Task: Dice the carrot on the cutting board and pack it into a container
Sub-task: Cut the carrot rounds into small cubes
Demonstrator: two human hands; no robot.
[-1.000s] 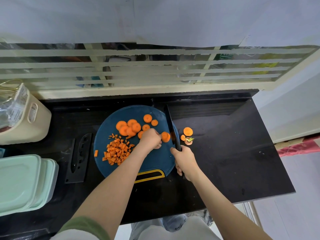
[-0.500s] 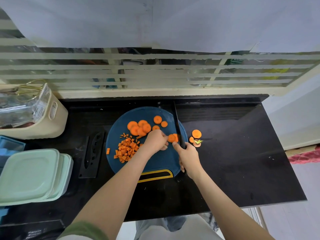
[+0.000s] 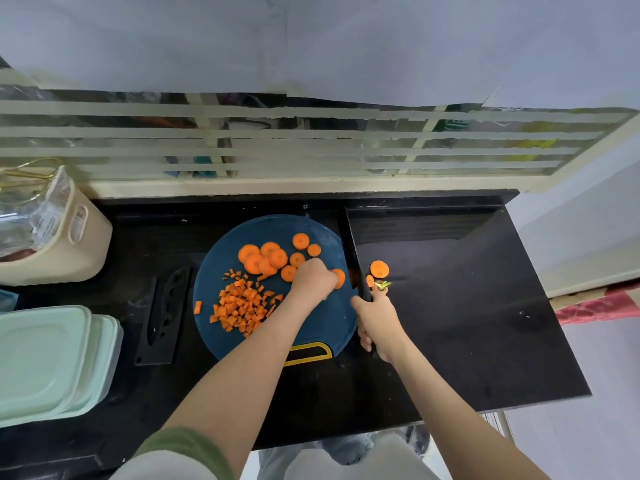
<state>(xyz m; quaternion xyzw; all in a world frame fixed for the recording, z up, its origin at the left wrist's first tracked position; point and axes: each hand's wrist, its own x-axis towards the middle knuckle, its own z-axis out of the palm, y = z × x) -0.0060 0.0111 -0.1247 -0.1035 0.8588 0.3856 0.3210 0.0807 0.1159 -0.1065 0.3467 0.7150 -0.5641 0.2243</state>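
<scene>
— What are the hands at?

— The left hand (image 3: 313, 278) is bent down over a slice (image 3: 339, 278) at the right of the board (image 3: 311, 323), fingertips pinching it in place. The right hand (image 3: 379, 323) is wrapped round the handle of the knife (image 3: 356, 258). The blade runs along the board's right edge, just beside that slice. Whether the edge touches it, I can't tell.

— Anything different from a second ago?

— Hardly. The slice has crept a little nearer the blade, and there's no fresh cut that I can see. The dice (image 3: 242, 306) look the same heap as before.

— So where does that leave the carrot?

— Partly done, I'd say. The dice sit left of centre on the board, with one bit strayed toward its left edge. A cluster of slices (image 3: 263, 258) waits at the far side. A stray round (image 3: 379, 269) and the green-tipped stub (image 3: 381, 285) lie off the board on the counter (image 3: 450, 323), right of the blade.

— And the packing?

— Not begun. The containers (image 3: 45, 358), lids on, are stacked well off to the left, past the sheath (image 3: 162, 313).
</scene>
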